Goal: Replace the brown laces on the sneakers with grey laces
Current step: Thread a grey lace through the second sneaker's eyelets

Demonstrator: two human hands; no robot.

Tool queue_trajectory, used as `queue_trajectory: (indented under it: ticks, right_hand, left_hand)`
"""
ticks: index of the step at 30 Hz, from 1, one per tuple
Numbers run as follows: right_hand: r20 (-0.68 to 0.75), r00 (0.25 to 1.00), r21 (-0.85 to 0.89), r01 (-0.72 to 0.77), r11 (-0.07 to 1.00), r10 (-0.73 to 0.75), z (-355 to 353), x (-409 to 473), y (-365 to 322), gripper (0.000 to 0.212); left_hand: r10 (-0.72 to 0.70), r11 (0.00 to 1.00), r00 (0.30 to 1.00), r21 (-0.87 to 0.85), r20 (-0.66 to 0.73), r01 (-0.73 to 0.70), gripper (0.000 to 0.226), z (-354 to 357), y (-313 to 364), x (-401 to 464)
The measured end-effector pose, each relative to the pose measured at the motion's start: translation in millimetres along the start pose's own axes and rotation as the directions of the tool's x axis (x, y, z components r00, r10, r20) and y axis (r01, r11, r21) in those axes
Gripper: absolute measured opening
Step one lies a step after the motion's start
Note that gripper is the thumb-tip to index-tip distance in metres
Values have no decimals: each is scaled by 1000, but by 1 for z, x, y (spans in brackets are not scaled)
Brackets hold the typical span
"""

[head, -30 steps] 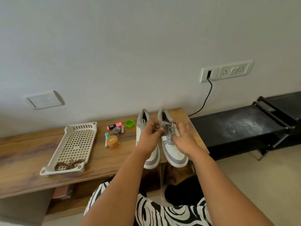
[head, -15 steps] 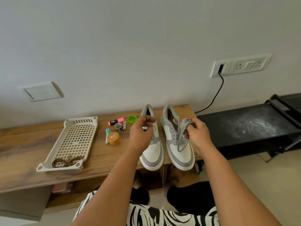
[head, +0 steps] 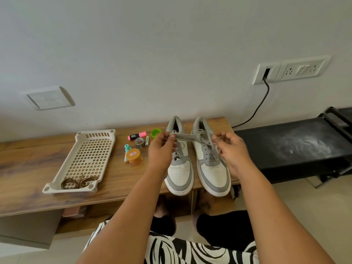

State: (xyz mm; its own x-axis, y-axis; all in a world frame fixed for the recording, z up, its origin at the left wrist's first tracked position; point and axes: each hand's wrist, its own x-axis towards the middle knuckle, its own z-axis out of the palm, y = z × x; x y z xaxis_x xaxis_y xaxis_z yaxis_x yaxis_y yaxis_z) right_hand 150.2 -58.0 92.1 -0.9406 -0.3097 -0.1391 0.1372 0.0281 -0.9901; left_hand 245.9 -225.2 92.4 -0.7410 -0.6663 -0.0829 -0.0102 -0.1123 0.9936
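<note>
A grey lace (head: 187, 136) is pinched taut between the left hand (head: 162, 147) and right hand (head: 231, 147) above the sneakers (head: 213, 168). Tying is judged underway; at 9 o'clock, brown laces (head: 79, 181) are binned.

Free room and obstacles, placed from the pair of sneakers (head: 198, 161) on the wooden bench (head: 28, 168). Above the pair, a grey lace (head: 187, 136) stretched between the left hand (head: 162, 149) and right hand (head: 231, 149) bars the way down to the collars. Just left, small clutter blocks the bench: orange-lidded jar (head: 134, 159), tape roll (head: 139, 142), pink highlighter (head: 137, 135), green cap (head: 156, 132). Farther left stands a perforated tray (head: 89, 157). Bare wood lies between tray and clutter. Right of the pair, a black platform (head: 295, 147) adjoins.
</note>
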Motion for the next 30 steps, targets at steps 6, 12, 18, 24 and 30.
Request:
queue_trajectory:
  ticks: [6,12,18,24,30]
  right_hand:
    - [-338,933,-270,31,963,-124,-18,3,0,11]
    - [348,916,-402,339,851,-201,35,-12,8,44]
    - [347,924,-552,341,761,-162,38,-9,19,17]
    - [72,968,-523,244,817,-242,5,3,4,11]
    - [36,926,-343,365,866,-376,18,-10,-7,27]
  left_hand:
    - [-146,982,976,-143,-164,123,16,-23,11,14]
    - [242,826,911,423,333,-374,28,-5,5,-8]
    - [55,987,933,-158,355,2,37,-11,31,-10]
    - [-100,953,992,-293,-70,76,25,-37,25,11]
    - [139,802,974,597,-177,-6,19,-37,11,15]
